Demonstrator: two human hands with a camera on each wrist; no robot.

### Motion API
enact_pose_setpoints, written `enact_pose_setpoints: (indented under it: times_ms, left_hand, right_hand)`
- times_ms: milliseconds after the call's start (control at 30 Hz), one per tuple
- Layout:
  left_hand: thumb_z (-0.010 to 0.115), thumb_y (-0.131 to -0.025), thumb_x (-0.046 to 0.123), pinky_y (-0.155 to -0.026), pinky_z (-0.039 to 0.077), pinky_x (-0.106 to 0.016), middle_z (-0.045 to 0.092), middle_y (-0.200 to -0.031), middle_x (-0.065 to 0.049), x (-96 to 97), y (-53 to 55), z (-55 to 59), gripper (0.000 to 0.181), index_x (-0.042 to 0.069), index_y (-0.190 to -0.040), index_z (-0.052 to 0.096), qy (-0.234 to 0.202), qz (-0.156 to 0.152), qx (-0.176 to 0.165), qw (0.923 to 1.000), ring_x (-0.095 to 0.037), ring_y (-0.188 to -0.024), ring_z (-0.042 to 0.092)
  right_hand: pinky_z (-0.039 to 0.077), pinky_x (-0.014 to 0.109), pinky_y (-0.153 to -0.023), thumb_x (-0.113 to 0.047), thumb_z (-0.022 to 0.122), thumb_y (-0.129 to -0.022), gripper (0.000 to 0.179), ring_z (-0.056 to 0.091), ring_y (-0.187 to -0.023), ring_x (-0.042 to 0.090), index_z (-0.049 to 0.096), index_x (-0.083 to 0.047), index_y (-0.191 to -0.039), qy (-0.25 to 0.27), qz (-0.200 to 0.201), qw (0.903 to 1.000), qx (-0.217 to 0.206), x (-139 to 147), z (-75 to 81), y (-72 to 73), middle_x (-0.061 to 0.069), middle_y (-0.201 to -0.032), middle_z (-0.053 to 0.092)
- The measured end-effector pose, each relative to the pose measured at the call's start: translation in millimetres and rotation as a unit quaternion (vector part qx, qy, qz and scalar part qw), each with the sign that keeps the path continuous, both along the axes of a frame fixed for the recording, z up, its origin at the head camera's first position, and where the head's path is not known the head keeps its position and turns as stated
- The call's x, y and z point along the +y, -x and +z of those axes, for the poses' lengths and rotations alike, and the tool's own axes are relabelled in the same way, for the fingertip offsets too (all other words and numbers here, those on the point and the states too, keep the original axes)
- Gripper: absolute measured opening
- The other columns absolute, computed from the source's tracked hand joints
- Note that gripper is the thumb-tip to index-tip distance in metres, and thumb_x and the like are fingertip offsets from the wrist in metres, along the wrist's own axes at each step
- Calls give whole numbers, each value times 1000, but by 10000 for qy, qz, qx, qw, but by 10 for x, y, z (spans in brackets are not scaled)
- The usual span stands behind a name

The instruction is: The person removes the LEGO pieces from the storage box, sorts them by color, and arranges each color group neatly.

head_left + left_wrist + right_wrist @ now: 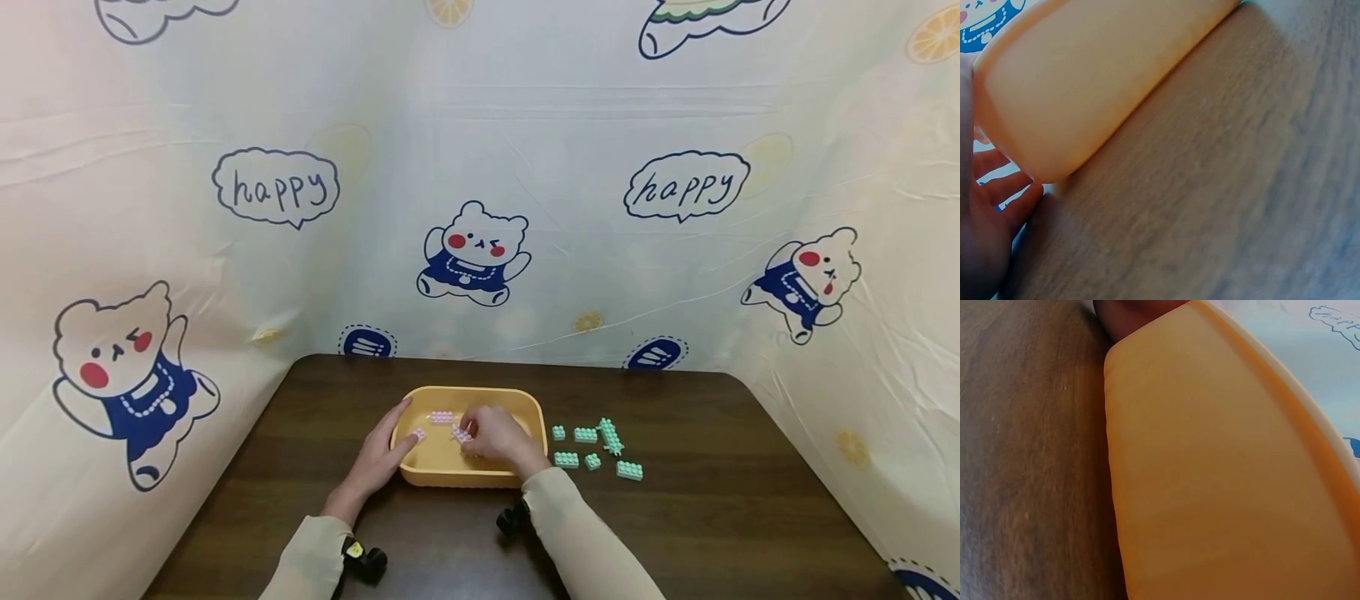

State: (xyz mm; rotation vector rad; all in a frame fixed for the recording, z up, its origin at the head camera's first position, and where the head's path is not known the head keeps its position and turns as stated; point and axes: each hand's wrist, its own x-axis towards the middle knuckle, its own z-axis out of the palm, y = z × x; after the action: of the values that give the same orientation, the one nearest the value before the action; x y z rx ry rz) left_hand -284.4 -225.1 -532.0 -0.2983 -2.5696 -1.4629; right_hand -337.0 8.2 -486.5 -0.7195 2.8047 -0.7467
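Note:
A yellow plastic tray (472, 478) rests on the dark wooden table, with a few pink toy building bricks inside. My left hand (377, 454) holds the tray's left side, its thumb over the rim and its fingers along the outer wall. In the left wrist view, fingers of the left hand (1004, 194) touch the tray's corner (1072, 94). Reaching over the front rim, my right hand (495, 433) pinches at a pink brick (461, 434); its fingertips are partly hidden. Another pink brick (441, 417) lies near the back wall, and a small one (419, 434) by the left thumb.
Right of the tray, several mint-green bricks (585, 435) lie loose on the table (712, 500). Among them is a longer green piece (611, 437) standing out at the back. A printed cloth (577, 275) surrounds the table at the back and sides.

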Motion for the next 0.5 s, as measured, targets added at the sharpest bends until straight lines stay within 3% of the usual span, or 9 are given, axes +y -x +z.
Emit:
enact_pose_setpoints:
  times_ms: [500]
  left_hand:
    - [60,-95,29,-114,25,-60,29,-159,-13,1,4,2,67,24,-154,29,29,72,-182,9998,-37,-144,30]
  right_hand:
    - [45,26,-59,-24,77,-80,24,55,-71,12,70,-20,-103,-78,-105,9999,-49,4,15,-27,-5,-83,61]
